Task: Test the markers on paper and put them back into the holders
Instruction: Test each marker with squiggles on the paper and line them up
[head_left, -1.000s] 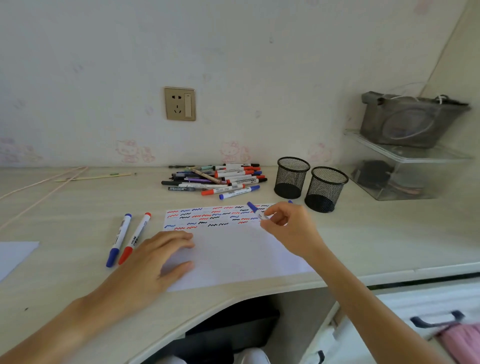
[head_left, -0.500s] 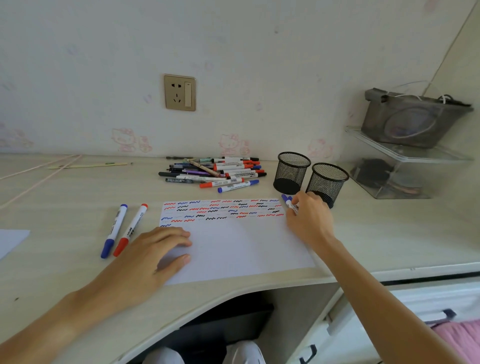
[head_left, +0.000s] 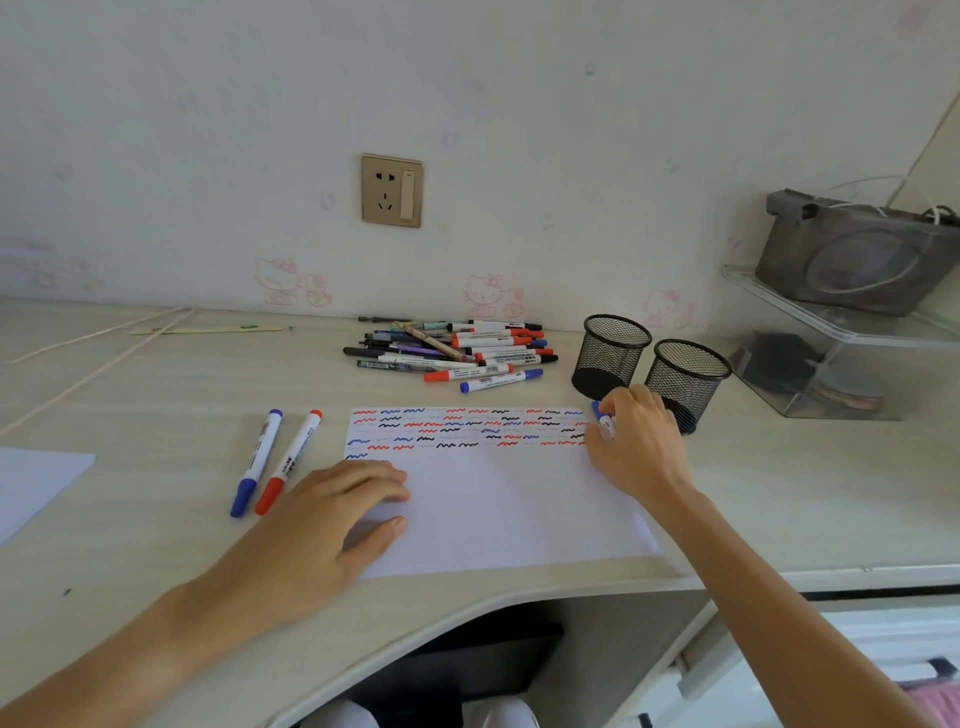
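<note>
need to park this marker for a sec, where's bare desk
Bare desk lies between the two loose markers and the marker pile, and right of the holders, before the clear box. It is crowded around the right hand by the holders.

Left hand flat, right hand curled.

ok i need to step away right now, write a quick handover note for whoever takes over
Left hand: flat on the paper, holding it down.
Right hand: grip on a blue marker at the paper's top right corner, beside the two mesh holders.
Done: several rows of red, blue and black squiggles across the top of the paper.
Both holders look empty.
Left: the pile of markers behind the paper, plus a blue and red pair left of it, then everything goes into the holders.
</note>
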